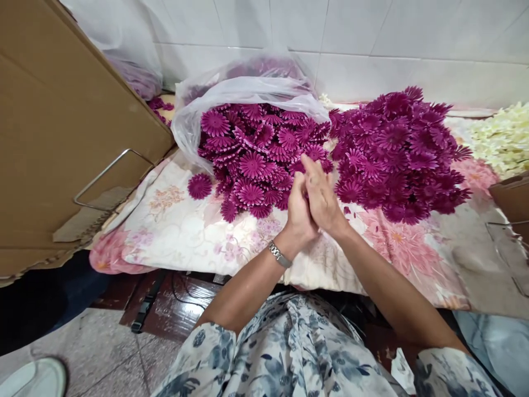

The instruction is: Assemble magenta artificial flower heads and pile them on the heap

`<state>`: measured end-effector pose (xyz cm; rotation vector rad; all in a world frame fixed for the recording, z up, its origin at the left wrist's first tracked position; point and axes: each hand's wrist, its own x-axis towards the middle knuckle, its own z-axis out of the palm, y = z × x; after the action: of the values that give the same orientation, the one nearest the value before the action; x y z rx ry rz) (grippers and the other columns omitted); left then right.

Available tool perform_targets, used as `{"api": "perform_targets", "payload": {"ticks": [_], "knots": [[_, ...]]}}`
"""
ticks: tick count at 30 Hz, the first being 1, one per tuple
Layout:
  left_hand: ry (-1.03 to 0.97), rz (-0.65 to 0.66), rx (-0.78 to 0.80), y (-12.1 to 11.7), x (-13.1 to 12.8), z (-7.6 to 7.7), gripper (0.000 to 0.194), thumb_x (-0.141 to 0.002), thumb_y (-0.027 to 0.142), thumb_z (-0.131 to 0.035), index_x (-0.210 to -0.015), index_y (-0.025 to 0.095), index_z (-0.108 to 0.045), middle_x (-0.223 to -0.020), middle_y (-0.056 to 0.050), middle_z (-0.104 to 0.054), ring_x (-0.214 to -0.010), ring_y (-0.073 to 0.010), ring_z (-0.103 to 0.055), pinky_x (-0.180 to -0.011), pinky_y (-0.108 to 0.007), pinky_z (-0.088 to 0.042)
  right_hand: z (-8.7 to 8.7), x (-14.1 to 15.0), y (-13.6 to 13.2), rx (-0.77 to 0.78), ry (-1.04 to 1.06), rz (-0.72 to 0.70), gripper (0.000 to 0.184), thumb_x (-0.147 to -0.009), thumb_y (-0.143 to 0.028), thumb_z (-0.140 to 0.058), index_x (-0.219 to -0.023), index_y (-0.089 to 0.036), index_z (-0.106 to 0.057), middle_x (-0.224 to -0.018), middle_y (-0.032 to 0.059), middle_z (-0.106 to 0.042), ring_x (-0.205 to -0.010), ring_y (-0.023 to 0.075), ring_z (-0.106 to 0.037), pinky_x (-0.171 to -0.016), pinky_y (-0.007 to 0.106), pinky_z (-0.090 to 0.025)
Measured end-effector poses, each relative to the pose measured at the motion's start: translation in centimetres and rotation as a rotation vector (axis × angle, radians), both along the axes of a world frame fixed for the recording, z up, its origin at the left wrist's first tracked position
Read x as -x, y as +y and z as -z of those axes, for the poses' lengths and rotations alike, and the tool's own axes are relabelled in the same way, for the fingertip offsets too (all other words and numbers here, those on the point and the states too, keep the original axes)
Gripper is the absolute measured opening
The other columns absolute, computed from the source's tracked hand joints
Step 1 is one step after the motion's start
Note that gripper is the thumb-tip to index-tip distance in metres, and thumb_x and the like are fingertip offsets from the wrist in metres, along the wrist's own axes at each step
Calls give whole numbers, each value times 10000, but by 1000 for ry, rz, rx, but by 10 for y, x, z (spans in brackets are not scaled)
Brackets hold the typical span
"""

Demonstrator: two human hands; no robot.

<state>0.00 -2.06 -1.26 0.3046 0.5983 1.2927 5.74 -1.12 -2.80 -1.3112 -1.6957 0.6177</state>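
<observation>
My two hands meet over the flowered cloth (pixel 173 231), just in front of the purple flowers. My left hand (pixel 296 214), with a metal watch (pixel 280 255) on its wrist, is curled with its back towards me. Against it lies my right hand (pixel 323 194), its fingers held together and pointing up and left. Whatever sits between the palms is hidden. Loose purple plastic daisy heads (pixel 252 165) spill from a clear plastic bag (pixel 231 91) directly behind the hands. A second heap of purple flowers (pixel 400 149) lies to the right of them.
A big cardboard sheet (pixel 61 127) with a wire handle (pixel 111 171) leans at the left. Cream-white flowers (pixel 502 138) are piled at the far right, next to a brown box edge (pixel 512 198). White tiled wall behind. Another bag of purple flowers (pixel 136 77) sits back left.
</observation>
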Motion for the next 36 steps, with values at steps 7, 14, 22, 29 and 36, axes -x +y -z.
{"api": "perform_targets", "payload": {"ticks": [7, 14, 22, 29, 36], "knots": [[-40, 207, 163, -21, 18, -3, 336, -903, 397, -399, -907, 150, -627, -780, -73, -682, -703, -171, -664, -685, -337, -555, -22, -50, 6, -1, 108, 31, 484, -929, -530, -360, -1082, -183, -661, -1104, 86, -695, -1040, 192, -650, -942, 375, -504], [62, 177, 162, -13, 27, -6, 337, -869, 452, -458, -991, 179, -614, -748, -36, -653, -610, -138, -623, -529, -245, -496, -18, -55, -28, -99, -129, -130, 302, -799, -374, -648, -1041, -195, -671, -1172, 117, -628, -1106, 218, -602, -944, 397, -503], [134, 321, -10, -27, 26, -5, 420, -697, 294, -732, -1090, 256, -589, -890, 8, -623, -713, -101, -596, -622, -228, -506, -23, -53, -38, -201, -182, 3, 82, -808, -260, -607, -797, -195, -655, -961, 86, -644, -921, 192, -624, -808, 355, -517], [318, 271, -68, -28, 36, 6, 135, -585, 135, -719, -657, 125, -605, -628, 21, -589, -587, -65, -544, -583, -181, -456, -21, -69, -42, 156, 123, -140, 208, -809, -387, -611, -771, -183, -608, -649, -18, -574, -590, 106, -516, -559, 244, -426], [422, 221, -70, -29, 34, 2, 174, -638, 273, -715, -721, 149, -625, -588, 28, -598, -456, -93, -526, -464, -245, -484, -10, -68, -41, 215, 340, -139, 445, -750, -501, -675, -1064, -201, -575, -825, -2, -605, -731, 114, -568, -666, 253, -474]]}}
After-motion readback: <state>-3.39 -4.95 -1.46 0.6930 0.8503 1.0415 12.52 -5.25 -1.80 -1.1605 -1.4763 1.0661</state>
